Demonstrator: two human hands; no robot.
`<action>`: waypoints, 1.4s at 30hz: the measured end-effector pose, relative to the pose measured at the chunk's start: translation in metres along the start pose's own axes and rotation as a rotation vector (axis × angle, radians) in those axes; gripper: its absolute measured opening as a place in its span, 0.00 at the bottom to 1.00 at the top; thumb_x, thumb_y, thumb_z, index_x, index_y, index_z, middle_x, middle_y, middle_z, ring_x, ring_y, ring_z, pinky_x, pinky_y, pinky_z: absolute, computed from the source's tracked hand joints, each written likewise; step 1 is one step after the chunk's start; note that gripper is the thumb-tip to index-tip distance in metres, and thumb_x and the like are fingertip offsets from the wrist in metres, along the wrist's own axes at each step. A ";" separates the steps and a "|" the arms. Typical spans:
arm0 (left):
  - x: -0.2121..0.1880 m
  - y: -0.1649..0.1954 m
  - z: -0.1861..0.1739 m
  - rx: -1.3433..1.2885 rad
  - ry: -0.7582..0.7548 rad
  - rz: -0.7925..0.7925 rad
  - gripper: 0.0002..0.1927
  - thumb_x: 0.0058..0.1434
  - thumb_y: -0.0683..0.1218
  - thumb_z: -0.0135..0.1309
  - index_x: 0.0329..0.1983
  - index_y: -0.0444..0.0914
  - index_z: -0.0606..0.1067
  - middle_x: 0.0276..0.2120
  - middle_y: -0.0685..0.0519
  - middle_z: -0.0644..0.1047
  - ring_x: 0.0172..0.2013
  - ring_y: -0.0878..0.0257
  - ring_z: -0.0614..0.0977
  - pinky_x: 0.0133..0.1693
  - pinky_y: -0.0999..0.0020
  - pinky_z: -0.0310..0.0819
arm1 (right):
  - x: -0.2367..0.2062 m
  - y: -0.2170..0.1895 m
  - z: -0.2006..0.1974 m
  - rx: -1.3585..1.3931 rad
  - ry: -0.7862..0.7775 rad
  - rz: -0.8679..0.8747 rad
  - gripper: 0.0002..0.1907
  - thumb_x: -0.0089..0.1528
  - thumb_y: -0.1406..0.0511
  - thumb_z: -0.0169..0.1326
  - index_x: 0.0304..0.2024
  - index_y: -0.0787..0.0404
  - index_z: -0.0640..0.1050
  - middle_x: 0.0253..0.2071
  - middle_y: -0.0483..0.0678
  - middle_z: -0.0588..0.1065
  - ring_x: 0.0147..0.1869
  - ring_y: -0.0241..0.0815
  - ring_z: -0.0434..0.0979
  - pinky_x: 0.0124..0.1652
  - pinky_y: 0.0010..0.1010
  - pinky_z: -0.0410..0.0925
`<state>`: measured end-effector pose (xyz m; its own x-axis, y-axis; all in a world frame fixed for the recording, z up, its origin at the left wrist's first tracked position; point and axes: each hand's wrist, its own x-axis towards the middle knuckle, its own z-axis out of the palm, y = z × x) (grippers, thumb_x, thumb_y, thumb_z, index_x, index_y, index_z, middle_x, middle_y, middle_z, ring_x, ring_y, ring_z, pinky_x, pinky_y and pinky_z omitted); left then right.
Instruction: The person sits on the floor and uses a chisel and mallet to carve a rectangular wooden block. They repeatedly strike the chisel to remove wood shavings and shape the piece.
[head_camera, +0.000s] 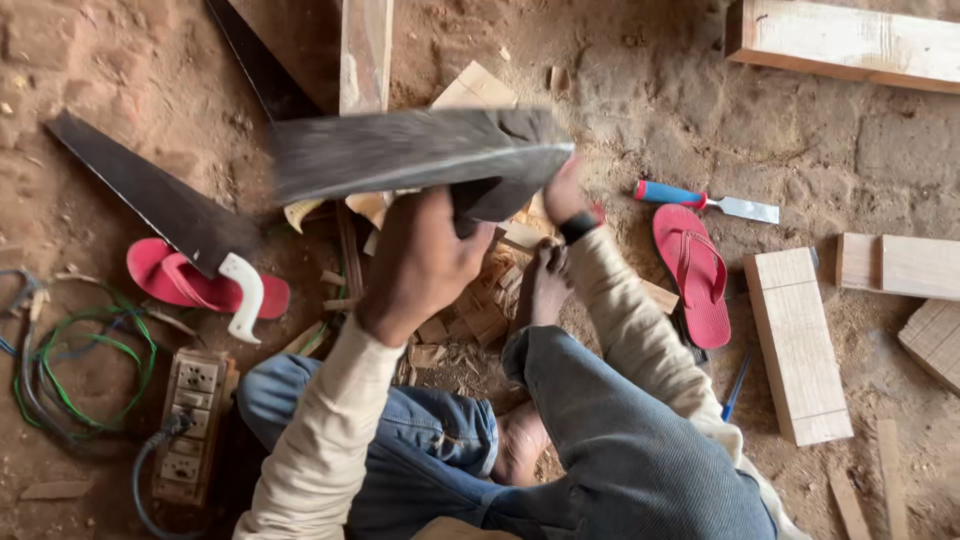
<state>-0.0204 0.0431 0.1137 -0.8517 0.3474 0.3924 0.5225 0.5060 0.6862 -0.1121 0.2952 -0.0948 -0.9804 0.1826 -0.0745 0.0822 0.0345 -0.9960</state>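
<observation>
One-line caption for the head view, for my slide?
Left hand raises a broad blurred blade over wood chips; right hand steadies the work.

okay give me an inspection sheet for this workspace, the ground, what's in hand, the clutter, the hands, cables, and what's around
Surface: bare dirt floor, strewn with wood chips.
Job's things: broad dark blade, motion-blurred, raised over the chips.
Clutter: handsaw with white handle lying on a red flip-flop; second red flip-flop; chisel with blue and red handle; wood block.
Grippers: left hand gripping the blade's handle; right hand mostly hidden behind the blade, grip unclear.
Cables: green and grey wires coiled beside a power strip.
Surroundings: planks at the top edge; the person's bare foot among the chips.
</observation>
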 end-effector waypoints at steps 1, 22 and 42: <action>-0.003 -0.002 -0.003 -0.067 0.045 0.013 0.17 0.64 0.46 0.62 0.51 0.32 0.74 0.38 0.43 0.81 0.36 0.54 0.83 0.43 0.58 0.80 | 0.005 -0.005 -0.014 0.272 0.113 -0.080 0.07 0.70 0.65 0.44 0.41 0.57 0.74 0.39 0.45 0.74 0.38 0.33 0.74 0.39 0.26 0.70; -0.071 -0.037 -0.003 -0.314 0.431 0.031 0.09 0.69 0.41 0.61 0.51 0.35 0.77 0.47 0.51 0.81 0.42 0.63 0.84 0.49 0.70 0.84 | -0.032 -0.013 -0.046 -1.555 -0.417 -0.100 0.62 0.40 0.38 0.73 0.71 0.43 0.62 0.47 0.53 0.76 0.36 0.50 0.78 0.33 0.45 0.72; -0.076 -0.049 -0.035 -0.406 0.632 -0.047 0.14 0.70 0.34 0.59 0.54 0.29 0.68 0.44 0.46 0.75 0.38 0.61 0.79 0.41 0.69 0.79 | -0.004 0.019 -0.061 -0.538 -0.755 0.561 0.35 0.50 0.50 0.69 0.53 0.65 0.83 0.42 0.50 0.79 0.41 0.43 0.74 0.38 0.37 0.67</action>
<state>0.0172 -0.0361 0.0716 -0.7974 -0.2486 0.5499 0.5333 0.1362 0.8349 -0.0956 0.3546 -0.1102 -0.6205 -0.3392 -0.7070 0.4406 0.5950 -0.6722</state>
